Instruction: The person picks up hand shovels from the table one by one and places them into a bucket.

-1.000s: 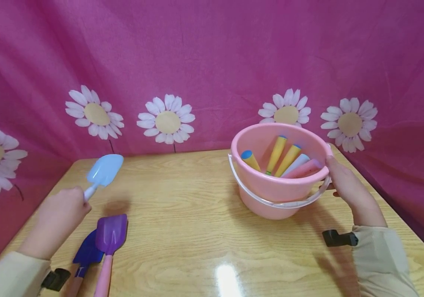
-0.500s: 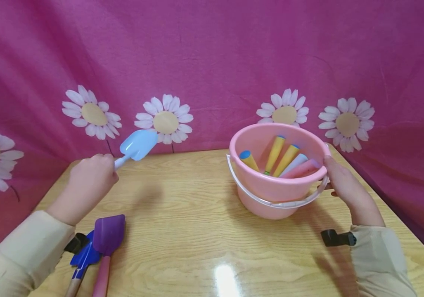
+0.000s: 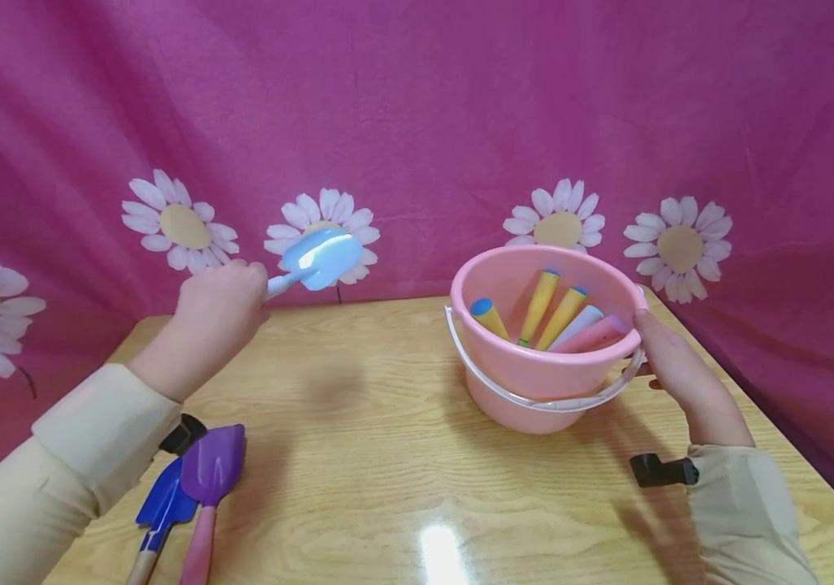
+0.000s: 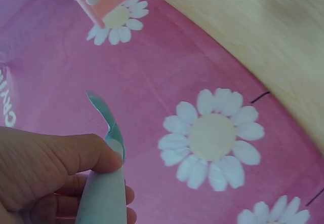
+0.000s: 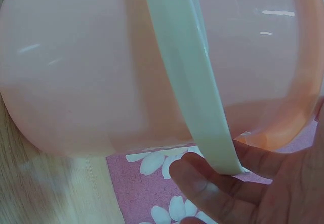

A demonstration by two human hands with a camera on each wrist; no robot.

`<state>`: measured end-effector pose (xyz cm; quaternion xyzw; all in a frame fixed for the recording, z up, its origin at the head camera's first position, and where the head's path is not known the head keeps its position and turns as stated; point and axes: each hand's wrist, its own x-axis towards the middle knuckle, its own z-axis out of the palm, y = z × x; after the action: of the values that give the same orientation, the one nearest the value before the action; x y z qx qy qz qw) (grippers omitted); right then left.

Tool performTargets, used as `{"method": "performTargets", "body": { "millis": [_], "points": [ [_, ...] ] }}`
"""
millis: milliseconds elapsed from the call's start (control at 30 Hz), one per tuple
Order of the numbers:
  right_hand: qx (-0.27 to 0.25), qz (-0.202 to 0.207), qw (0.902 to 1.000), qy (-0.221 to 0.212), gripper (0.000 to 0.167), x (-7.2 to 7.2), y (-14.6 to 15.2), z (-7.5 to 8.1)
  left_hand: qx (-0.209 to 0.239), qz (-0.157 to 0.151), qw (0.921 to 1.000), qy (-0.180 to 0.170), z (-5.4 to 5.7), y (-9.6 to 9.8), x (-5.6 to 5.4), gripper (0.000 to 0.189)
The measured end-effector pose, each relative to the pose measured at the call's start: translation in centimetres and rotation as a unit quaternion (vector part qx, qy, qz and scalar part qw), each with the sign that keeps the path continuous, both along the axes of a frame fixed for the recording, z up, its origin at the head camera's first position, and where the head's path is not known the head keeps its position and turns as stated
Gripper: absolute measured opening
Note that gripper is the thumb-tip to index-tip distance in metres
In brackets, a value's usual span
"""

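Note:
In the head view my left hand (image 3: pixel 219 313) grips a light blue toy shovel (image 3: pixel 325 256) by its handle, raised above the table with the blade pointing right. The left wrist view shows the thumb pressed along the pale handle (image 4: pixel 104 196) and the fingers behind it. My right hand (image 3: pixel 687 374) holds a pink bucket (image 3: pixel 526 374) at its right side, thumb at the rim and fingers below it, by the white bail handle (image 5: pixel 190 77). Inside the bucket stand several handles: yellow ones (image 3: pixel 561 315) with blue ends, a pale one (image 3: pixel 577 325) and a pink one (image 3: pixel 595 333).
A purple toy shovel (image 3: pixel 213 463) with a pink handle lies at the table's front left, overlapping a blue toy shovel (image 3: pixel 166 497). Behind the wooden table (image 3: pixel 387 455) hangs a magenta cloth (image 3: pixel 417 146) printed with daisies.
My left hand has lifted the light blue shovel up and to the right, away from the two shovels lying on the table. The right hand and bucket stay nearly still.

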<state>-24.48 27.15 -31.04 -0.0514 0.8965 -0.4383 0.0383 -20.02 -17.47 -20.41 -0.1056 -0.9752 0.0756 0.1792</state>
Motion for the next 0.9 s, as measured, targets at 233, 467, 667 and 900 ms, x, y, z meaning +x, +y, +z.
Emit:
{"method": "performTargets", "body": {
  "millis": [233, 467, 667, 900],
  "points": [
    [-0.003, 0.008, 0.9999, 0.007, 0.073, -0.1, 0.0, -0.2, -0.014, -0.022, 0.9997, 0.003, 0.9, 1.9, -0.4, 0.009],
    [0.003, 0.003, 0.9999, 0.014, 0.071, -0.1, 0.1, -0.1, -0.034, -0.04, 0.9983, 0.025, 1.5, 3.7, -0.8, 0.006],
    [-0.004, -0.002, 0.9999, 0.014, 0.071, 0.0, 0.1, 0.0, -0.04, -0.043, 0.9981, 0.017, 1.8, 5.4, -1.1, 0.011],
    [-0.003, -0.004, 1.0, 0.005, 0.071, 0.0, -0.1, -0.1, -0.045, -0.077, 0.9941, 0.061, 1.6, 7.1, -1.8, 0.008]
  ]
}}
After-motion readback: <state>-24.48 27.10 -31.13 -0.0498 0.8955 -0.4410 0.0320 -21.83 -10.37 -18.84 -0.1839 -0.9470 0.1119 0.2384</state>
